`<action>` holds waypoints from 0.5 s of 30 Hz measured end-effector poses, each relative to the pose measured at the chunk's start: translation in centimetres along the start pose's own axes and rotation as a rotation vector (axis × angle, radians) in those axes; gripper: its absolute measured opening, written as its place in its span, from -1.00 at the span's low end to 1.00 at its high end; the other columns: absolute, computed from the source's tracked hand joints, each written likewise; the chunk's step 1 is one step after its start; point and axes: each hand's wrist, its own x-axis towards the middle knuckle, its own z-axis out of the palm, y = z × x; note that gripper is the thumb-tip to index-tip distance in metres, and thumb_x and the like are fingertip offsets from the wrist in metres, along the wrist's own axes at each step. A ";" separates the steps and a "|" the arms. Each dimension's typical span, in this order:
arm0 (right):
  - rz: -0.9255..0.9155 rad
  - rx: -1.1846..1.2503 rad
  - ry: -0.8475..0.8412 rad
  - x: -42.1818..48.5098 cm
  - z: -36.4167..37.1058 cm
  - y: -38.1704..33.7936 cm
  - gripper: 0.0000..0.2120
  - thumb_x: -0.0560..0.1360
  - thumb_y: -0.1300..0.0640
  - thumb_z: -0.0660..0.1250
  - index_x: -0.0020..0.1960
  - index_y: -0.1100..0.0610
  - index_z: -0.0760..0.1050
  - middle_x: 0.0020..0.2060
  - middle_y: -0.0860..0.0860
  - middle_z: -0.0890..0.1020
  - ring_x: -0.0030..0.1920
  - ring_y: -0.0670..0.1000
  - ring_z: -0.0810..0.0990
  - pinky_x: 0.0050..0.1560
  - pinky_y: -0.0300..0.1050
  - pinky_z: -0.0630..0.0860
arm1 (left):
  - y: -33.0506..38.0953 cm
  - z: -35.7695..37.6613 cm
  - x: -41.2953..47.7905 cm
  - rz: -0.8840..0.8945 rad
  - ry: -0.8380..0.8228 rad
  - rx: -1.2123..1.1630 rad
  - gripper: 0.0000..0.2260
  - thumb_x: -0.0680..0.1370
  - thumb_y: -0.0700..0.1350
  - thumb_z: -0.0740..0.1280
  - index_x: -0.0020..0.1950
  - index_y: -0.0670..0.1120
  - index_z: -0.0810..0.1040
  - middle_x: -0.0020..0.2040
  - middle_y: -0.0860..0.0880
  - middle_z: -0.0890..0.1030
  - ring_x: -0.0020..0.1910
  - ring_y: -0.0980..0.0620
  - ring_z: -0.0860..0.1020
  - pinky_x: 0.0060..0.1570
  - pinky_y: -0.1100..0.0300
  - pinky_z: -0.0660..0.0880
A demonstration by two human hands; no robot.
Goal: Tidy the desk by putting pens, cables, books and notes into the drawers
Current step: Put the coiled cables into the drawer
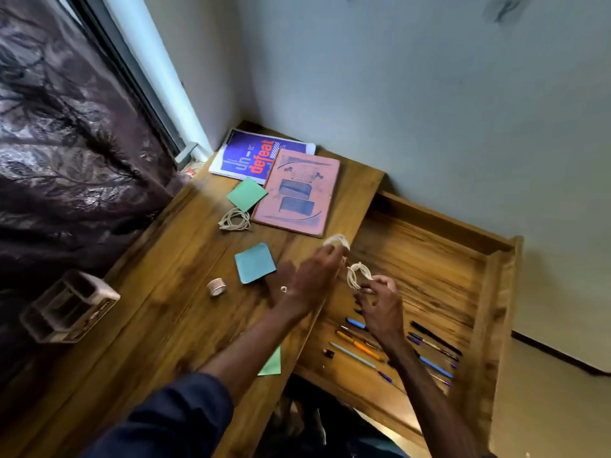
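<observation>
My left hand (pixel 315 272) grips one coiled white cable (pixel 338 241) at the desk's right edge. My right hand (pixel 380 309) pinches a second white cable coil (pixel 356 276) just above the open wooden drawer (pixel 439 259). Several pens (pixel 360 347) lie in the drawer's near part, partly hidden by my right wrist. A third cable coil (pixel 235 220) rests on the desk beside a pink book (pixel 297 191). A blue book (pixel 251 157) lies behind it. A green note (pixel 247 194), a blue note (pixel 255 262) and another green note (pixel 271 363) lie on the desk.
A roll of tape (pixel 216 287) sits on the wooden desk (pixel 165 309). A clear box-like organiser (pixel 66 307) stands at the desk's left edge by a dark curtain (pixel 66 143). The wall is close behind the desk and drawer.
</observation>
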 end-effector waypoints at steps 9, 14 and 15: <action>0.234 -0.176 -0.060 3.4 -4.1 9.9 -0.79 0.42 0.16 0.53 0.05 0.05 0.69 0.05 0.09 0.60 0.09 0.06 0.57 0.06 -0.19 0.42 | 2.3 12.5 1.5 0.126 -0.481 0.200 -0.55 0.54 -0.34 0.29 0.43 -0.16 0.37 0.29 -0.21 0.50 0.35 -0.21 0.45 0.02 -0.10 0.62; 0.241 -0.202 -0.084 5.8 -4.7 12.1 -0.81 0.44 0.14 0.52 0.05 0.02 0.67 0.07 0.04 0.57 0.10 0.03 0.53 0.04 -0.22 0.33 | 0.3 15.9 3.0 0.024 -0.604 0.303 -0.50 0.59 -0.28 0.30 0.51 -0.10 0.28 0.35 -0.19 0.47 0.43 -0.18 0.37 0.11 -0.08 0.58; 0.231 -0.201 -0.083 6.3 -4.8 12.3 -0.81 0.44 0.14 0.52 0.05 0.02 0.67 0.06 0.04 0.56 0.09 0.02 0.52 0.04 -0.21 0.33 | 0.1 16.4 3.3 0.004 -0.634 0.314 -0.49 0.59 -0.28 0.31 0.51 -0.09 0.27 0.35 -0.19 0.48 0.44 -0.17 0.37 0.13 -0.09 0.58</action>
